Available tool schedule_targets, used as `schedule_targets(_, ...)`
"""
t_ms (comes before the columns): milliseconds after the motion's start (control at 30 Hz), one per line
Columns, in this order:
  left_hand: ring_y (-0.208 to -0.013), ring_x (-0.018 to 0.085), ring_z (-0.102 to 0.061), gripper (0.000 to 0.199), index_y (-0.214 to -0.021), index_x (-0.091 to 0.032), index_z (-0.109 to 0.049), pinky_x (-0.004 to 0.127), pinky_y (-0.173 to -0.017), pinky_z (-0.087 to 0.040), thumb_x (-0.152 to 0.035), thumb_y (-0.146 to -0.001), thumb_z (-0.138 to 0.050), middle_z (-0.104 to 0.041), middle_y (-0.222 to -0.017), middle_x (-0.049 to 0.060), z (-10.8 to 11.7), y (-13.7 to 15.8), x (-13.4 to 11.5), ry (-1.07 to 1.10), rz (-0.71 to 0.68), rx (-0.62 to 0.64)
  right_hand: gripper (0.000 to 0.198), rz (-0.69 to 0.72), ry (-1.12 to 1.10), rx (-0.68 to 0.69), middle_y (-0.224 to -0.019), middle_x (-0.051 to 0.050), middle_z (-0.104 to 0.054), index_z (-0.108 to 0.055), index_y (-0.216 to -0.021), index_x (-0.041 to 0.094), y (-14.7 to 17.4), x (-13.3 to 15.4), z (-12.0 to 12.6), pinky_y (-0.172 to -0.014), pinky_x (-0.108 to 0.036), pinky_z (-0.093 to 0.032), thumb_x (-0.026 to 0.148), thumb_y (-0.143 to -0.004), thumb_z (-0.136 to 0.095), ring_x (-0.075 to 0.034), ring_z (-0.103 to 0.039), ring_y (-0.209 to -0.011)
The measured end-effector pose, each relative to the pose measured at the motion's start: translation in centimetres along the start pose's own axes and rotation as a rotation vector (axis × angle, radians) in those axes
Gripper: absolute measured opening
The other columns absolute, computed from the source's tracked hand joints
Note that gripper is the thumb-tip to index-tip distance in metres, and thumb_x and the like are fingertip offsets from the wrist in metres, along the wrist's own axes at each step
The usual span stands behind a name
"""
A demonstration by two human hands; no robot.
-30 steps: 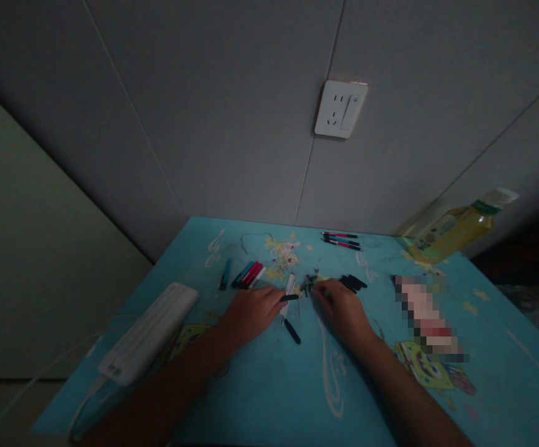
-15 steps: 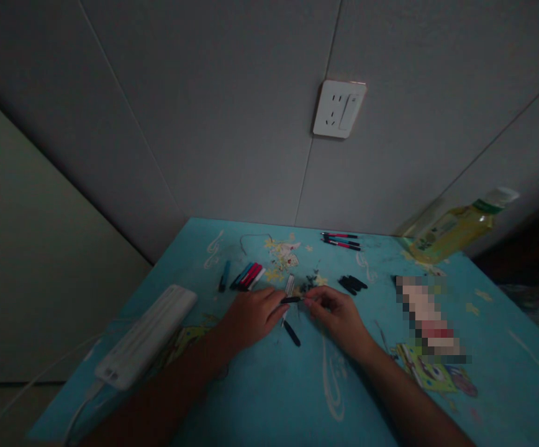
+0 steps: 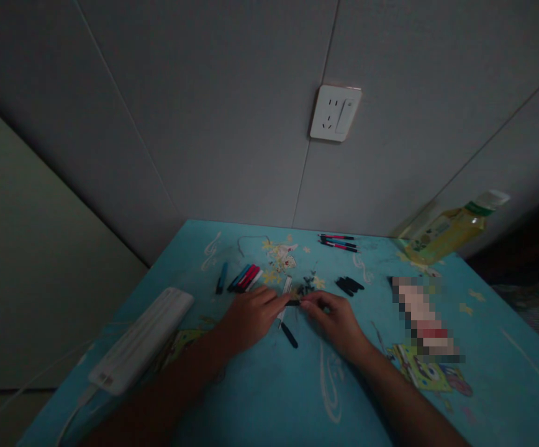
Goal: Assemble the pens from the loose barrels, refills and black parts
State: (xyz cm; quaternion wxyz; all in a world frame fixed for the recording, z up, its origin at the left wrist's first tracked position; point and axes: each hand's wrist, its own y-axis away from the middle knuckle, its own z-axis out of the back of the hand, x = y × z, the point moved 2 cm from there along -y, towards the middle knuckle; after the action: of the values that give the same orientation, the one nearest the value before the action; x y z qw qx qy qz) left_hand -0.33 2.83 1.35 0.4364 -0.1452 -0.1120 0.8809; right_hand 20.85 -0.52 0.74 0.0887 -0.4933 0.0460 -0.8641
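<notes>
Over the middle of the table, my left hand (image 3: 254, 315) and my right hand (image 3: 333, 315) meet at a short, slim black pen part (image 3: 292, 303). My left fingers are closed on one end, and my right thumb and fingertips pinch the other. Beneath my hands lie pale thin rods (image 3: 287, 285), perhaps refills, and another black piece (image 3: 289, 336) points toward me. Just beyond my fingertips is a loose heap of tiny dark parts (image 3: 305, 288). Several black tubes (image 3: 349, 285) lie right of it. Blue, red and white pen barrels (image 3: 247, 278) are left of it.
Several pens (image 3: 337, 243) lie near the wall. A bottle of yellow liquid (image 3: 451, 233) stands at the back right, near a blurred rectangular item (image 3: 425, 320). A white power strip (image 3: 141, 341) with a cable lies left on the blue patterned tabletop (image 3: 269, 397), below a wall socket (image 3: 335, 113).
My left fingers have slid right along the black pen part, covering more of it, and the hands are closer together. The whole view has shifted slightly.
</notes>
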Motion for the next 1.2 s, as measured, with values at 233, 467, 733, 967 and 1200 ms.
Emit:
schedule_targets(233, -0.086, 0.019, -0.058, 0.034, -0.132, -0.024, -0.057, 0.031, -0.077, -0.050, -0.024, -0.100, -0.044, -0.062, -0.088, 0.005, -0.7, 0.1, 0.2, -0.013, -0.011, 0.004, 0.030, 0.064, 0.112, 0.039, -0.074, -0.001, -0.066, -0.068, -0.087, 0.019, -0.1, 0.3, 0.0, -0.061, -0.026, -0.045, 0.041, -0.097, -0.050, -0.014, -0.058, -0.064)
schedule_targets(467, -0.086, 0.019, -0.058, 0.034, -0.133, -0.024, -0.056, 0.031, -0.077, -0.050, -0.024, -0.100, -0.046, -0.062, -0.089, 0.004, -0.5, 0.1, 0.1, -0.026, 0.003, 0.011, 0.017, 0.114, 0.088, 0.040, -0.085, -0.003, -0.068, -0.066, -0.100, 0.022, 0.0, 0.4, 0.2, -0.067, -0.027, -0.048, 0.036, -0.093, -0.059, -0.016, -0.062, -0.072)
schedule_targets(733, -0.082, 0.018, -0.056, 0.033, -0.130, -0.022, -0.057, 0.031, -0.076, -0.049, -0.022, -0.101, -0.044, -0.063, -0.086, 0.004, -0.8, 0.2, 0.4, -0.033, -0.089, -0.042, 0.036, 0.067, 0.135, 0.128, -0.063, 0.002, -0.057, -0.061, -0.077, 0.019, 0.3, 1.0, -0.2, -0.059, -0.026, -0.039, 0.041, -0.100, -0.043, -0.013, -0.053, -0.058)
schedule_targets(967, -0.088, 0.019, -0.056, 0.033, -0.130, -0.024, -0.059, 0.036, -0.080, -0.047, -0.020, -0.099, -0.047, -0.067, -0.095, 0.005, 0.0, 0.1, 0.5, -0.032, -0.181, -0.148, 0.052, -0.247, -0.266, 0.315, -0.045, 0.006, -0.044, -0.056, -0.071, 0.019, 0.7, 0.1, -1.3, -0.042, -0.022, -0.030, 0.059, -0.098, -0.036, -0.010, -0.039, -0.038)
schedule_targets(1200, -0.120, 0.026, -0.052, 0.036, -0.127, -0.026, -0.060, 0.046, -0.103, -0.042, -0.025, -0.091, -0.061, -0.057, -0.128, 0.009, 1.0, 0.0, 1.7, 0.243, 0.185, -0.530, 0.043, -0.151, -0.270, 0.014, -0.056, 0.003, -0.053, -0.060, -0.077, 0.017, 0.0, 0.3, -0.3, -0.047, -0.022, -0.035, 0.052, -0.097, -0.045, -0.010, -0.046, -0.047)
